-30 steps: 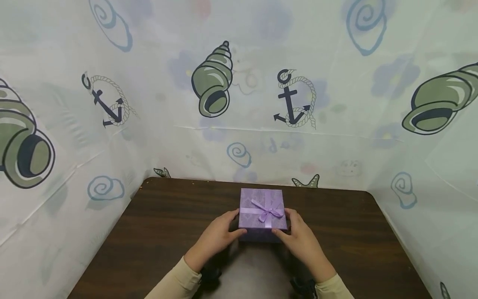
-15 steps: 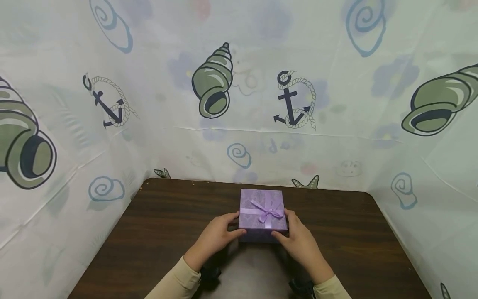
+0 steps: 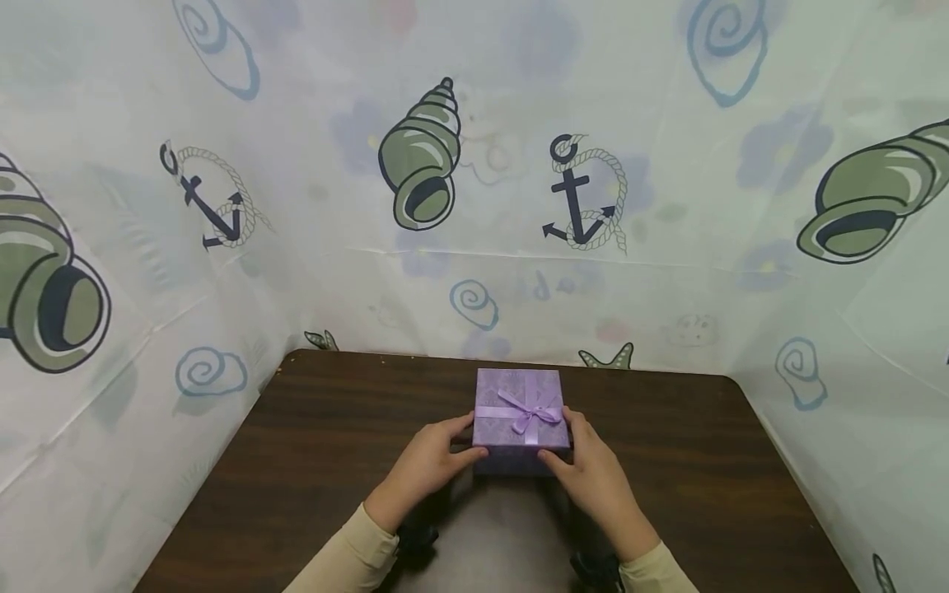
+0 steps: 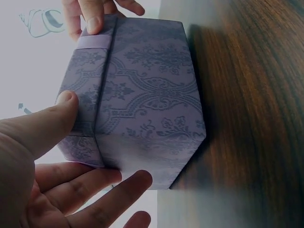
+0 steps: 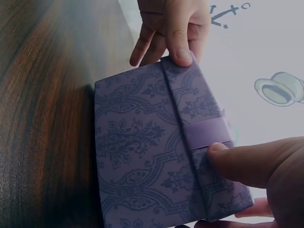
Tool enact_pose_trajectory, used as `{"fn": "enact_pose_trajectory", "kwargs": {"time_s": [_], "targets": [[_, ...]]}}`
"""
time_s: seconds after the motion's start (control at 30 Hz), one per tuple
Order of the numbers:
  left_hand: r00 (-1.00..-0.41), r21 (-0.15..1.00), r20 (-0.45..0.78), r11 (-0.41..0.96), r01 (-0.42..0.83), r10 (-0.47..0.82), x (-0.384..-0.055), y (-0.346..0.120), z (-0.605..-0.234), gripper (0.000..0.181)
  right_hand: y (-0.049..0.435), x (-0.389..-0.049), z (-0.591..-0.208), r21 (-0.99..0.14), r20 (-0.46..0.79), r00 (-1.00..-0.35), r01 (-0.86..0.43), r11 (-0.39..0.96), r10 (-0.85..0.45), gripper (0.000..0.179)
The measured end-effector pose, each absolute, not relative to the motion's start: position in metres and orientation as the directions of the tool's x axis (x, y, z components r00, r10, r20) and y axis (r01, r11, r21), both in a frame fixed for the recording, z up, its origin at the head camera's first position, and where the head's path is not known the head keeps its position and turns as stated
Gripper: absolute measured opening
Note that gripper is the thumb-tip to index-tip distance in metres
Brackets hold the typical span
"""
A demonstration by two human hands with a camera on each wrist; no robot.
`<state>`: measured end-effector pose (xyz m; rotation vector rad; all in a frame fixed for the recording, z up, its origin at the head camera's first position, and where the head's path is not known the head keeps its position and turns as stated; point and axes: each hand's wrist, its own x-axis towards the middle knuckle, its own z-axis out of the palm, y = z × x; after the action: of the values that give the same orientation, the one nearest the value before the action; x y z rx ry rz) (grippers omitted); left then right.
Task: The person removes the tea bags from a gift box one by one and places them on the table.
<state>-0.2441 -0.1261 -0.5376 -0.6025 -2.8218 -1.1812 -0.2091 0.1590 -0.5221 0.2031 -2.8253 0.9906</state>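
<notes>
A purple patterned gift box [image 3: 511,461] stands on the brown table, its lid [image 3: 493,432] on and a lilac ribbon bow [image 3: 530,414] across the top. My left hand [image 3: 423,461] grips the lid's left side, thumb on the front face and fingers along the side. On the opposite side my right hand [image 3: 600,478] holds the lid the same way. In the left wrist view, a dark seam runs between the lid [image 4: 88,85] and the box body [image 4: 147,80]. The right wrist view shows my right thumb [image 5: 237,159] just beside the ribbon band [image 5: 206,133]. The box's inside is hidden.
The dark wood table [image 3: 356,403] extends around the box, with a paler patch [image 3: 493,535] in front of it. White cloth walls [image 3: 504,206] printed with shells and anchors close in the back and sides. Dark wrist straps [image 3: 418,539] sit below both hands.
</notes>
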Motion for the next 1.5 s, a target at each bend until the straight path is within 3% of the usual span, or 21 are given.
{"fn": "enact_pose_trajectory", "kwargs": {"time_s": [0.4, 0.8, 1.07, 1.27, 1.5], "targets": [[-0.922, 0.702, 0.203, 0.608, 0.371, 0.329, -0.242, -0.124, -0.529, 0.071, 0.16, -0.208, -0.516, -0.606, 0.205, -0.975, -0.192, 0.772, -0.082, 0.082], [-0.929, 0.722, 0.221, 0.59, 0.361, 0.298, -0.246, -0.125, -0.523, 0.074, 0.16, -0.21, -0.514, -0.6, 0.309, -0.948, -0.261, 0.756, -0.083, 0.083], [-0.939, 0.728, 0.217, 0.597, 0.337, 0.266, -0.236, -0.127, -0.523, 0.074, 0.154, -0.206, -0.511, -0.64, 0.295, -0.953, -0.252, 0.726, -0.07, 0.084], [-0.937, 0.758, 0.26, 0.551, 0.349, 0.235, -0.23, -0.134, -0.517, 0.074, 0.145, -0.205, -0.502, -0.636, 0.341, -0.938, -0.283, 0.718, -0.066, 0.086], [-0.956, 0.787, 0.225, 0.543, 0.292, 0.188, -0.217, -0.151, -0.509, 0.073, 0.13, -0.202, -0.493, -0.668, 0.383, -0.919, -0.343, 0.66, -0.09, 0.086]]}}
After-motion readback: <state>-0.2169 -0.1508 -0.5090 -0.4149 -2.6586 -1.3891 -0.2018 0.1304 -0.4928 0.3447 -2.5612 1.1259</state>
